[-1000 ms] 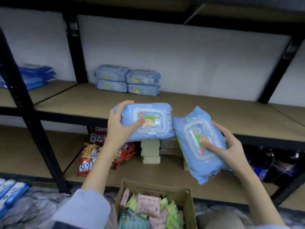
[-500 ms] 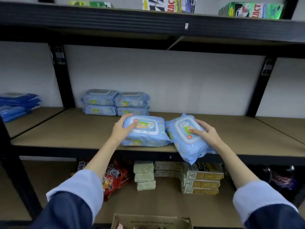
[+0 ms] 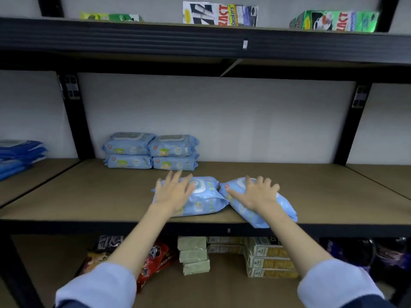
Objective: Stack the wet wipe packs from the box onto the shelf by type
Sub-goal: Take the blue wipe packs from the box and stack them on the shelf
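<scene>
Left hand: the left hand lies flat, fingers spread and straight, on top of the left wipe pack; it presses, it does not grasp
Right hand: the right hand is likewise splayed and released, palm down on the right wipe pack
Two new packs: both light blue packs lie on the middle shelf near its front edge, touching each other at their inner ends; the left one lies flat, the right one is skewed and its near corner juts over the shelf lip
Matching stack: four light blue packs of seemingly the same type sit two by two against the back wall, apart from the new pair
Other type: dark blue packs are piled on the neighbouring shelf bay to the left
Box: not in view
Step in hand: judged to be settling or sliding the pair back toward the matching stack
Risk, overhang: the right pack may tip off the front edge if the hand lifts before it is pushed in
Risk, sliding: soft film may drag on the board, so a flat-palm push could buckle or turn a pack
Risk, stack: a hard shove into the stack could knock its top layer askew
Risk, order: left at the front, the pair stays ungrouped
</scene>
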A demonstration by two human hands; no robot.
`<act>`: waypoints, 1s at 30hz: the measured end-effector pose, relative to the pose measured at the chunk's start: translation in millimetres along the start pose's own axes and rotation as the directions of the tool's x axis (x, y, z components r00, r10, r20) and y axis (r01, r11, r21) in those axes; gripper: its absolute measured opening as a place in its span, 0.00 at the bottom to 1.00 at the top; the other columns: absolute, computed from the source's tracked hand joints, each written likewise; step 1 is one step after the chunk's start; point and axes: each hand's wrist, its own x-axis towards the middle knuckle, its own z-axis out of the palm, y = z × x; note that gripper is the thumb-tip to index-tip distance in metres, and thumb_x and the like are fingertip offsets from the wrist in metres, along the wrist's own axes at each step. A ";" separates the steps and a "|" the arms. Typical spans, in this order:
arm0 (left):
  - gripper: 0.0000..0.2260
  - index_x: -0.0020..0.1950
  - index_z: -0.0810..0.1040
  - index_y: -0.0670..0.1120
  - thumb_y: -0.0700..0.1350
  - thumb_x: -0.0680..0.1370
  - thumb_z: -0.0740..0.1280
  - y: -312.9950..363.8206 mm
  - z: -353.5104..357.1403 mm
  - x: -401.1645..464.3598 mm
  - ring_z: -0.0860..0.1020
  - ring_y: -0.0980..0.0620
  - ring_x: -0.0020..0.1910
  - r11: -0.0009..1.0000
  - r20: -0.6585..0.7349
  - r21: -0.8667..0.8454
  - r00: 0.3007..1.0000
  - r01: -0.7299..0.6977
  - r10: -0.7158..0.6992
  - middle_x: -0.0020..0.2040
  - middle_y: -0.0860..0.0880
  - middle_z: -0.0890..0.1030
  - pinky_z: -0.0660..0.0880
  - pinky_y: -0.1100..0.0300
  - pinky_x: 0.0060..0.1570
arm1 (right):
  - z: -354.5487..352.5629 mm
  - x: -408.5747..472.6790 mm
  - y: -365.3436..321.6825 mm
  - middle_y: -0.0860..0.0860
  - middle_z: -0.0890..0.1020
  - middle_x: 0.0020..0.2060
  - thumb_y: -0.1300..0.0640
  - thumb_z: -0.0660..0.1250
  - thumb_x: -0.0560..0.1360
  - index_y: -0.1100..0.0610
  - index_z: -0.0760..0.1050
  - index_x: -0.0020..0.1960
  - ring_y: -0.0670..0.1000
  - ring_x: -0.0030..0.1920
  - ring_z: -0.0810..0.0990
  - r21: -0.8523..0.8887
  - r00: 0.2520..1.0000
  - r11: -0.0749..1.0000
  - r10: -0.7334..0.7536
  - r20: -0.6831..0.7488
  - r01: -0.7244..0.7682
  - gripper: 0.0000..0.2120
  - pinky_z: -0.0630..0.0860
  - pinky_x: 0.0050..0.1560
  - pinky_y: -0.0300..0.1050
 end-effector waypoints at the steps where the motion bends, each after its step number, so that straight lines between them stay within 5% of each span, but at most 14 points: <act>1: 0.21 0.75 0.55 0.58 0.57 0.81 0.46 2.1 7.7 0.0 0.48 0.49 0.76 1.000 0.015 -0.004 1.000 -0.019 0.019 0.77 0.52 0.51 0.49 0.45 0.71 | 3.3 -1.5 0.5 0.59 0.66 0.68 0.25 0.48 0.69 0.53 0.56 0.74 0.60 0.66 0.65 -0.051 1.000 0.999 -0.021 -0.015 0.020 0.43 0.62 0.63 0.58; 6: 0.22 0.72 0.59 0.62 0.63 0.79 0.45 -20.0 14.3 -2.0 0.53 0.55 0.75 0.991 -0.010 -0.046 0.992 -0.124 0.123 0.75 0.58 0.58 0.52 0.54 0.71 | -10.9 5.1 37.7 0.46 0.61 0.74 0.33 0.60 0.72 0.41 0.58 0.73 0.53 0.73 0.57 0.152 0.956 0.953 -0.278 0.091 0.263 0.32 0.54 0.68 0.62; 10: 0.19 0.72 0.59 0.62 0.58 0.81 0.49 -23.7 10.6 -2.6 0.51 0.56 0.76 0.987 0.011 -0.080 0.990 -0.137 0.138 0.75 0.59 0.57 0.49 0.54 0.72 | -13.8 7.5 49.6 0.39 0.52 0.75 0.45 0.66 0.73 0.33 0.58 0.70 0.51 0.76 0.45 0.293 0.927 0.925 -0.309 0.213 0.242 0.30 0.40 0.69 0.70; 14: 0.25 0.72 0.59 0.63 0.63 0.76 0.43 -19.6 15.1 -7.1 0.52 0.55 0.76 0.985 -0.022 -0.081 0.989 -0.149 0.148 0.75 0.59 0.57 0.49 0.52 0.73 | -1.0 1.8 41.9 0.40 0.54 0.75 0.45 0.63 0.74 0.34 0.59 0.70 0.52 0.76 0.50 0.239 0.952 0.930 -0.301 0.059 0.279 0.27 0.45 0.70 0.69; 17: 0.19 0.71 0.61 0.63 0.60 0.80 0.48 -22.1 13.8 -4.0 0.52 0.55 0.76 0.986 -0.011 -0.103 0.991 -0.133 0.133 0.75 0.59 0.58 0.49 0.51 0.73 | 2.1 -0.8 44.2 0.40 0.55 0.75 0.40 0.64 0.73 0.34 0.58 0.70 0.51 0.76 0.50 0.287 0.947 0.907 -0.322 0.005 0.307 0.28 0.45 0.72 0.65; 20: 0.19 0.72 0.62 0.59 0.57 0.81 0.48 -10.4 8.3 -3.4 0.51 0.54 0.76 0.992 0.018 -0.104 0.997 -0.075 0.078 0.76 0.56 0.58 0.43 0.48 0.73 | -7.7 -7.0 54.7 0.43 0.57 0.75 0.31 0.67 0.64 0.34 0.57 0.70 0.51 0.76 0.52 0.517 0.954 0.807 -0.291 -0.075 0.286 0.38 0.44 0.72 0.63; 22: 0.21 0.72 0.62 0.55 0.58 0.80 0.50 11.4 7.7 -5.5 0.51 0.53 0.76 0.988 -0.032 -0.105 0.993 -0.118 0.115 0.76 0.51 0.57 0.41 0.49 0.73 | -11.1 -6.5 70.7 0.46 0.55 0.76 0.25 0.63 0.53 0.30 0.56 0.68 0.53 0.76 0.51 0.522 0.973 0.822 -0.207 -0.097 0.227 0.45 0.46 0.72 0.62; 25: 0.30 0.74 0.56 0.57 0.63 0.75 0.60 57.6 16.0 -12.4 0.51 0.52 0.76 0.934 -0.077 -0.198 0.955 -0.298 0.288 0.77 0.47 0.54 0.45 0.55 0.73 | -0.4 -4.1 96.3 0.49 0.62 0.73 0.22 0.66 0.46 0.21 0.62 0.57 0.54 0.75 0.56 0.589 0.982 0.794 -0.188 0.003 0.150 0.40 0.55 0.73 0.60; 30: 0.31 0.74 0.54 0.60 0.62 0.75 0.61 96.4 35.6 -7.4 0.59 0.48 0.73 0.935 -0.002 -0.078 0.938 -0.345 0.346 0.73 0.46 0.64 0.49 0.56 0.71 | 12.9 -11.5 117.0 0.50 0.74 0.62 0.47 0.79 0.62 0.31 0.69 0.56 0.50 0.67 0.68 0.701 0.971 0.675 -0.208 -0.117 0.230 0.28 0.64 0.70 0.49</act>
